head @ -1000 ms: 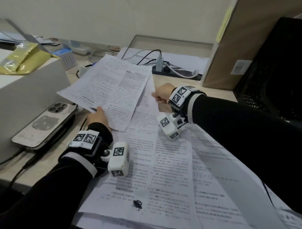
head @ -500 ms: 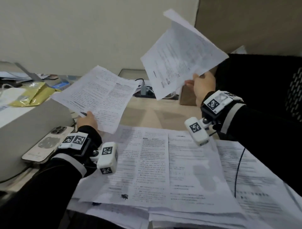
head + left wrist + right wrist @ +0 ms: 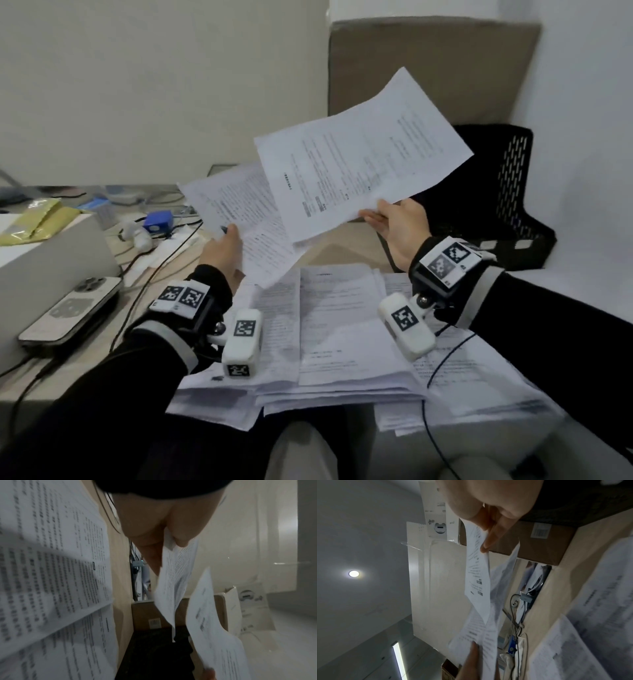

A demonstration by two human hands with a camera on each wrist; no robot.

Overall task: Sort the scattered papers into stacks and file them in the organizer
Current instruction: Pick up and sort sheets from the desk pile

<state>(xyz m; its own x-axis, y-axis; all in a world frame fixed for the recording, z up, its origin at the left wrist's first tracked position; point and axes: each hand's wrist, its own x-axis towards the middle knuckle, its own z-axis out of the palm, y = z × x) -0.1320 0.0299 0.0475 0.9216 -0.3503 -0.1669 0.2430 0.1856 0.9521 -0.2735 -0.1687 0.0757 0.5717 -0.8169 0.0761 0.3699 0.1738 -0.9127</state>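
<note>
Nearest the camera, loose printed papers (image 3: pixel 342 329) are spread in overlapping layers on the desk (image 3: pixel 85 356), with a thin black cable (image 3: pixel 442 370) lying across those on the right. Above them, a printed sheet (image 3: pixel 239 219) is pinched at its lower edge between thumb and fingers of the left hand (image 3: pixel 222 253). A second sheet (image 3: pixel 359 161) is held up by its lower edge in the right hand (image 3: pixel 400 226), thumb on top and fingers underneath; it overlaps the first sheet's upper right part. A phone (image 3: pixel 68 308) lies on a grey box (image 3: pixel 51 246) at the left. Further back on the right a black mesh organizer (image 3: pixel 513 192) is seen, with a brown cardboard box (image 3: pixel 428 68) standing behind it.
</note>
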